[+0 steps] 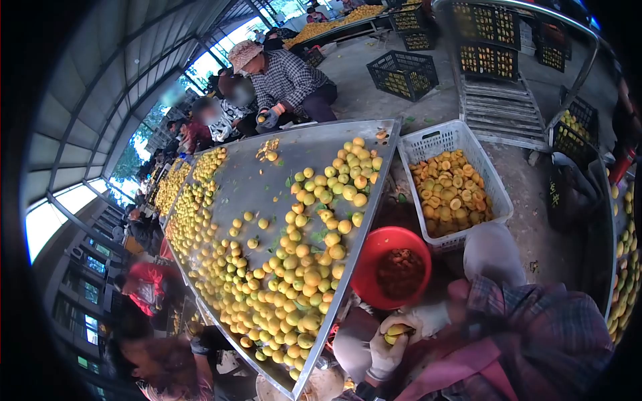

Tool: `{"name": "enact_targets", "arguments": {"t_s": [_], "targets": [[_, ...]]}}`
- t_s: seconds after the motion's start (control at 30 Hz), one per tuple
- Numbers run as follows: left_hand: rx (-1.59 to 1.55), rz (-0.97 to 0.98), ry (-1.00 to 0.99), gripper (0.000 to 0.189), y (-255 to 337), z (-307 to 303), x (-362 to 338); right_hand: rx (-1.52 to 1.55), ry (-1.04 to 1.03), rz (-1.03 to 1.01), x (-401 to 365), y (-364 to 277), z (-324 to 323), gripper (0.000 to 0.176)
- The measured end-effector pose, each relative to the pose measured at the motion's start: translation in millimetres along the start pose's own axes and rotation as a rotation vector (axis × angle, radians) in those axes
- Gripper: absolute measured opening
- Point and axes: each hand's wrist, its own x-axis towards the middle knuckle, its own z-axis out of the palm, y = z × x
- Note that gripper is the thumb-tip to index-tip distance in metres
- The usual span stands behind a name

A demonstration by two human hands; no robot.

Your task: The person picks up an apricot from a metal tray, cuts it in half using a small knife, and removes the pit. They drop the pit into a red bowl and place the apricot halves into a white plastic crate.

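My left hand (pixel 386 353), in a whitish glove, is closed around a yellow peach (pixel 397 332) with greenish skin. My right hand (pixel 428 319), also gloved, closes on the peach from the other side. Whether it holds a small tool is hidden. Just beyond both hands stands a red basin (pixel 364 284) with reddish-brown bits in it, apparently stones. Behind the basin, a white plastic crate (pixel 503 194) holds many orange-yellow peach halves (pixel 455 190). To the left, whole yellow peaches (pixel 287 287) lie in heaps on a metal table (pixel 244 177) with a raised rim.
A person in a checked shirt (pixel 291 80) sits at the table's far end. Others work along its left side, one with an arm (pixel 204 374) near the lower corner. Black crates (pixel 402 75) and a metal trolley (pixel 501 107) stand on the floor behind.
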Motion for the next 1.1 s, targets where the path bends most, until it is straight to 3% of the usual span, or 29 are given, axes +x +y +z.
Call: {"name": "enact_targets", "arguments": {"t_s": [0.07,0.17,0.2,0.27,0.3,0.37,0.43,0.47,0.57,0.77,0.83,0.9,1.0,1.03,1.1], "targets": [[-0.018,0.033,-0.088,0.029,2,0,1,-0.129,0.045,-0.232,9,22,5,0.064],[-0.144,0.034,-0.040,0.033,-3,5,2,-0.295,0.182,-0.344,13,23,4,0.065],[-0.145,0.032,-0.048,0.033,-4,7,2,-0.293,0.190,-0.341,14,21,4,0.065],[-0.181,-0.076,0.164,0.039,-9,11,0,-0.146,0.259,-0.208,14,18,5,0.067],[-0.115,-0.154,0.182,0.037,-4,10,2,-0.217,0.351,-0.316,16,19,6,0.068],[-0.216,-0.150,0.123,0.033,0,12,4,-0.181,0.299,-0.195,11,19,3,0.068],[-0.044,-0.189,0.004,0.038,2,6,1,-0.287,0.281,-0.276,8,21,1,0.066],[-0.013,-0.165,-0.027,0.036,-9,2,-2,-0.293,0.221,-0.163,0,7,-3,0.063],[-0.037,-0.096,-0.024,0.027,-1,6,-2,-0.306,0.193,-0.295,0,8,-4,0.061],[0.134,-0.267,-0.134,0.025,12,-5,-8,-0.203,0.118,-0.182,-10,-5,-6,0.060],[0.400,0.160,-0.222,0.029,-3,-10,-6,-0.276,0.150,-0.284,-9,-1,-3,0.064],[0.183,-0.177,-0.207,0.035,1,-14,-9,-0.243,0.165,-0.303,-8,8,-1,0.060],[0.697,0.228,-0.247,0.029,-73,-51,-31,-0.198,0.064,-0.238,-6,6,-5,0.058],[0.697,0.248,-0.254,0.029,-50,-44,-23,-0.184,0.047,-0.225,-8,4,-7,0.060],[0.141,-0.489,-0.200,0.036,16,-25,-14,-0.144,0.055,-0.227,-16,-3,-12,0.062]]}}
